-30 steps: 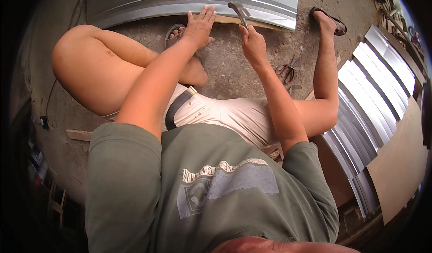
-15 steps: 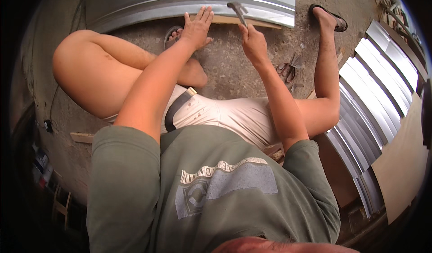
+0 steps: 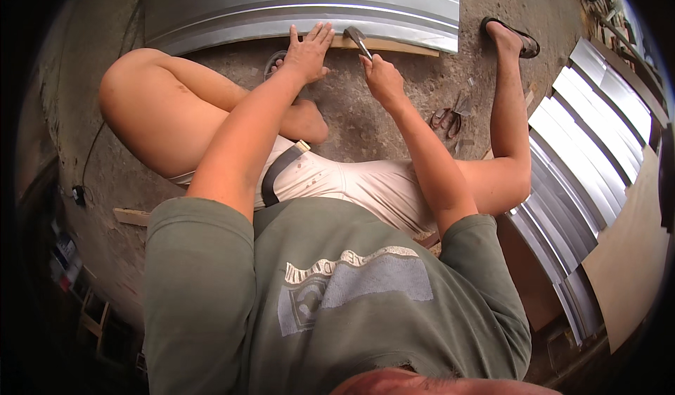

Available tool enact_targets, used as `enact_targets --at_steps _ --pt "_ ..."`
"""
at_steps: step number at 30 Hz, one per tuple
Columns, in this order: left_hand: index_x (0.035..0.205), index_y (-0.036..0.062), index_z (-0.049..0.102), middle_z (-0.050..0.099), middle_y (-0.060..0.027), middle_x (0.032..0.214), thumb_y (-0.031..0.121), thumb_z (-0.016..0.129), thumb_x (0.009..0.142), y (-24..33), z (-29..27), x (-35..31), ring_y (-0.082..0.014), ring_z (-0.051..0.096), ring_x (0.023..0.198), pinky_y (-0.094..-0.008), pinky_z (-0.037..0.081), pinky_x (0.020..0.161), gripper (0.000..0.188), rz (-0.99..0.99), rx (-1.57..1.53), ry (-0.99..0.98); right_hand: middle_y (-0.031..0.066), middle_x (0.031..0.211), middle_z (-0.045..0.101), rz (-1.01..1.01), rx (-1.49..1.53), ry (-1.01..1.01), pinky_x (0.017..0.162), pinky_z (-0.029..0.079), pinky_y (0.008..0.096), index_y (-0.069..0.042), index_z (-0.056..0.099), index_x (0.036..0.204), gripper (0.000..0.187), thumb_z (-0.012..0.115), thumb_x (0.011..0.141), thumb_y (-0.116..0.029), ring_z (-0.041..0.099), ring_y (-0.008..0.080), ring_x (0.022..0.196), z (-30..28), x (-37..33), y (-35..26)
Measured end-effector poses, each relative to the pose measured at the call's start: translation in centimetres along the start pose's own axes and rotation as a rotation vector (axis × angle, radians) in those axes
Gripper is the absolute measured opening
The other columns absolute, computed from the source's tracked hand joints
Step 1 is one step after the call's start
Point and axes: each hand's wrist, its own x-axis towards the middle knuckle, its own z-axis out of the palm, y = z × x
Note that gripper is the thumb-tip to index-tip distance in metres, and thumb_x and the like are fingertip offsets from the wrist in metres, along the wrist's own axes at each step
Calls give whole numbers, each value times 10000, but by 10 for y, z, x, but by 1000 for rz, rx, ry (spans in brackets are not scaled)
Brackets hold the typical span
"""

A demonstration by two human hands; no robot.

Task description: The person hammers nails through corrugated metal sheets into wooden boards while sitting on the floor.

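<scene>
A wide silvery metal sheet (image 3: 394, 10) with long ridges lies in front of me, and a light wooden strip (image 3: 401, 46) shows along its near edge. Fingers spread, my left hand (image 3: 306, 54) rests flat on that edge. My right hand (image 3: 384, 80) is wrapped round the handle of a claw hammer (image 3: 358, 40). The hammer's head is at the sheet's near edge, just right of my left fingers; whether it touches the metal I cannot tell.
Dark-handled snips (image 3: 450, 117) lie on the rough floor inside my right leg. More metal sheets (image 3: 573, 163) are stacked at the right, beside a tan board (image 3: 626, 247). A wood scrap (image 3: 132, 216) and a dark cable (image 3: 90, 149) lie at the left.
The hammer has come down and left, from raised to the sheet's edge. My left hand stays spread on the edge. The whole view has shifted slightly.
</scene>
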Motion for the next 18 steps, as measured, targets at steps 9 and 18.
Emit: enact_targets --at_steps 9,18 --pt "1606 110 182 103 -28 1697 489 758 810 -7 6 -11 -194 119 1557 -679 165 1199 1053 -143 -36 -28 271 787 661 -100 166 95 692 477 579 -14 585 970 484 414 1060 -457 638 504 807 -22 -1 -43" --pt "1593 70 204 117 -62 1693 498 772 797 -4 3 -9 -223 122 1558 -668 184 1195 1067 -129 -41 -41 271 786 668 -91 80 87 694 497 582 -24 578 953 485 420 1055 -470 647 510 803 -21 -4 -32"
